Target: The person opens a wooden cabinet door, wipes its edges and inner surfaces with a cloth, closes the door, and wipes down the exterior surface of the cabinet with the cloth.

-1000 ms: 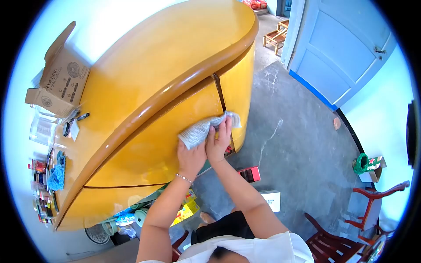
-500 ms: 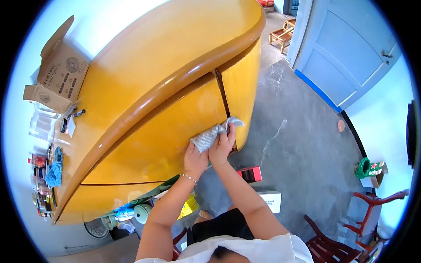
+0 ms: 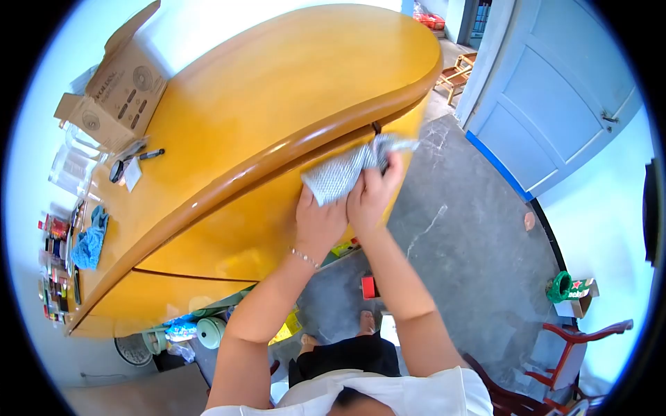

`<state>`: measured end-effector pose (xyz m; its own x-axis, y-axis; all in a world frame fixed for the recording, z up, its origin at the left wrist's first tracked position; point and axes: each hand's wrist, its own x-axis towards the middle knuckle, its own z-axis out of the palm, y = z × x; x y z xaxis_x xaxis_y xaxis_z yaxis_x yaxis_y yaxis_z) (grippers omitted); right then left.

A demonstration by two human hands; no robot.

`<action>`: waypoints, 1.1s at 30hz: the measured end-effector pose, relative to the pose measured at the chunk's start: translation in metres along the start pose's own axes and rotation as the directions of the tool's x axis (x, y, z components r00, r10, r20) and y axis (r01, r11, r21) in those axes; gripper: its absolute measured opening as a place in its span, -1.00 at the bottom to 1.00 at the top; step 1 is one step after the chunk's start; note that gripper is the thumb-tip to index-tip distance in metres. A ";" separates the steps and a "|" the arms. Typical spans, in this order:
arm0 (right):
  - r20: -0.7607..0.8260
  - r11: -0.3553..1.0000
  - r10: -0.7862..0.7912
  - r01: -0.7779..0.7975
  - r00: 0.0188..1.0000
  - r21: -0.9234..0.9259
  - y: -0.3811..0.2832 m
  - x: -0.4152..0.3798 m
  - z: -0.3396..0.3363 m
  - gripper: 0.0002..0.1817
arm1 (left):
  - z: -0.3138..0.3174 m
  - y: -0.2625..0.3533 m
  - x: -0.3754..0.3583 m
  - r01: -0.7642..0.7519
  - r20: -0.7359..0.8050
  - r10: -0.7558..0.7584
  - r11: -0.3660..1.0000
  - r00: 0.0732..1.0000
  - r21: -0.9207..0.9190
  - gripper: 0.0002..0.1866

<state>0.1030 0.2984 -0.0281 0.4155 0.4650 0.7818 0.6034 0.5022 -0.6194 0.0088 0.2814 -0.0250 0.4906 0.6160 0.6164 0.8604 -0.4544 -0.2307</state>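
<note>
Both my hands are on a grey-white textured cleaning cloth (image 3: 338,177) at the front of a yellow wooden cabinet (image 3: 229,229). My left hand (image 3: 320,220), with a beaded bracelet at its wrist, grips the cloth's lower left part. Close beside it, my right hand (image 3: 374,194) has its fingers closed on the bunched right end, which is smeared by motion. The cloth lies just beneath the cabinet's rounded brown edge (image 3: 305,143), near the dark gap between two front panels.
On the cabinet top are an open cardboard box (image 3: 121,104), a blue cloth (image 3: 90,243) and a black marker (image 3: 152,154). A red box (image 3: 369,287) lies on the floor below. A blue door (image 3: 555,90) and a wooden chair (image 3: 572,350) are at the right.
Both hands and the cloth have moved up the cabinet front, nearer its top edge. The view has shifted, and the red box now shows less.
</note>
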 end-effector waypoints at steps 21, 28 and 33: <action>0.157 0.987 -0.070 0.091 0.985 -0.134 0.013 -0.061 0.014 -0.72 | 0.015 -0.009 -0.051 -0.025 0.036 0.027 0.999 0.999 -0.044 -0.61; 0.031 0.962 -0.069 0.074 0.997 -0.264 -0.007 -0.019 0.000 -0.81 | -0.003 -0.009 -0.006 -0.084 0.040 0.084 0.996 0.996 0.020 -0.62; 0.053 0.980 -0.048 0.057 0.997 -0.191 -0.002 -0.004 -0.005 -0.83 | -0.015 -0.002 0.005 -0.091 0.024 0.091 0.996 0.996 0.003 -0.62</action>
<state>0.1034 0.2914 -0.0296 0.3492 0.4783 0.8058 0.7449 0.3800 -0.5484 0.0072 0.2756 -0.0100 0.5699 0.5873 0.5747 0.8126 -0.5067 -0.2880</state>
